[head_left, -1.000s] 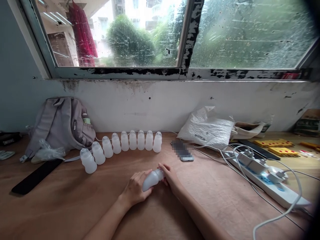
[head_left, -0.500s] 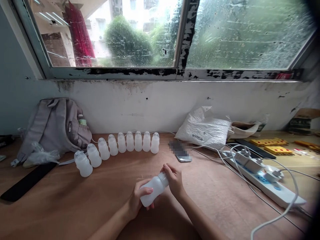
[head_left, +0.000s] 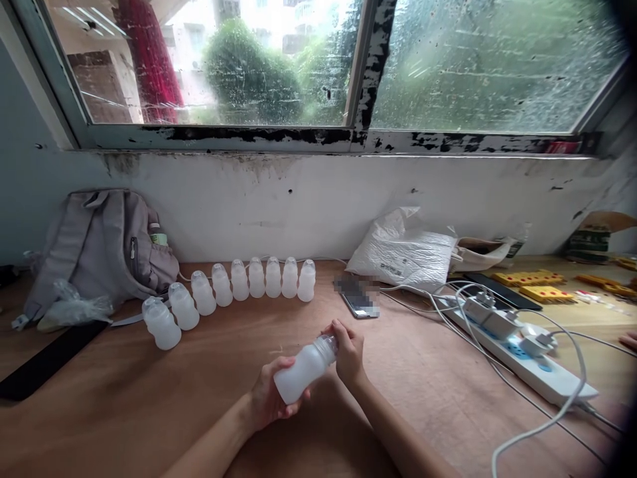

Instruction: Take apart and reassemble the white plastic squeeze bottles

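We noted first what the view withheld. The wooden table (head_left: 149, 398) ran out of frame on three sides. The grey backpack (head_left: 99, 245) was cut at its left edge, and the phone (head_left: 359, 300) had its screen blurred over. At the far right edge a sliver of someone else's hand (head_left: 628, 340) showed, too little to describe. The cap of the held bottle (head_left: 304, 368) was largely covered by fingers, so we could not say how far it sat on the neck.

That bottle was lifted off the table, tilted, base toward the person and neck up to the right. The left hand (head_left: 269, 398) was wrapped round its lower body from below, fingers curled closed. The right hand (head_left: 348, 348) was pinched around the cap end, fingertips together, probably gripping the cap itself.

Materials: the table was matte brown board; a crinkled white plastic bag (head_left: 405, 252) lay by the wall; a glossy white power strip (head_left: 522, 358) carried chargers and looping cables. A curved row of bottles (head_left: 233, 289), translucent, soft-shouldered, with clear domed caps, stood beyond the hands, well apart from them.
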Demonstrator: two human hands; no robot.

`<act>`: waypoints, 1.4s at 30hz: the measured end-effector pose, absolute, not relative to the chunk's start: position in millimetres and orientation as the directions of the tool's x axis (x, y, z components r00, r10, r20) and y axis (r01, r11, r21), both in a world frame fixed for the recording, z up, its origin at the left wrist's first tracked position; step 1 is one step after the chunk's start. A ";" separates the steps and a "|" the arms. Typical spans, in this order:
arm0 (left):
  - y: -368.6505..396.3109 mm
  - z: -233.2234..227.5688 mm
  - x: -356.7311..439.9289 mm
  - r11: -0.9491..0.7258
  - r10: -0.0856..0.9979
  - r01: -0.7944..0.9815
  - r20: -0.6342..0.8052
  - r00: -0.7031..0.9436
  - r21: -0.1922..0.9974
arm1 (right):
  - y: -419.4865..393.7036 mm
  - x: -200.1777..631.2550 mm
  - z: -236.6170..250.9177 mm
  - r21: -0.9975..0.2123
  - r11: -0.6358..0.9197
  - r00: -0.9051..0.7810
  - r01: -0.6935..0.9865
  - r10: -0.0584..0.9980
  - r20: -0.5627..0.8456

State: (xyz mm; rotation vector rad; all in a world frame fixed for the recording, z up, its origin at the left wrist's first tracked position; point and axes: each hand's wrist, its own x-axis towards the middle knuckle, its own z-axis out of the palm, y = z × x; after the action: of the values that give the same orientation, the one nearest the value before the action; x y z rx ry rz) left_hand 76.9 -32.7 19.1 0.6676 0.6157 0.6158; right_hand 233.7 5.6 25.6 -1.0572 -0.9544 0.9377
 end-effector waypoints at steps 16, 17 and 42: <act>-30.3 2.1 62.8 -0.578 0.735 0.769 0.583 0.345 0.274 | 24.7 256.0 18.3 -0.937 0.062 0.386 0.344 0.900 0.201; -27.6 1.1 61.2 -0.552 0.744 0.785 0.592 0.310 0.282 | 24.8 257.7 19.1 -0.907 0.074 0.364 0.414 0.900 0.240; -9.3 14.1 50.4 -0.041 0.959 0.057 0.055 -0.277 0.998 | 35.4 274.2 -2.1 -0.463 0.033 0.181 0.886 0.893 0.412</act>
State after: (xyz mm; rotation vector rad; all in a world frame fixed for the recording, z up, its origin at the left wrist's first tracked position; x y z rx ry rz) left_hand 50.4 -9.3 14.1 1.1362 1.4313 1.4284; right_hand 274.2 35.4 -2.1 -1.8201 -1.6751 0.0140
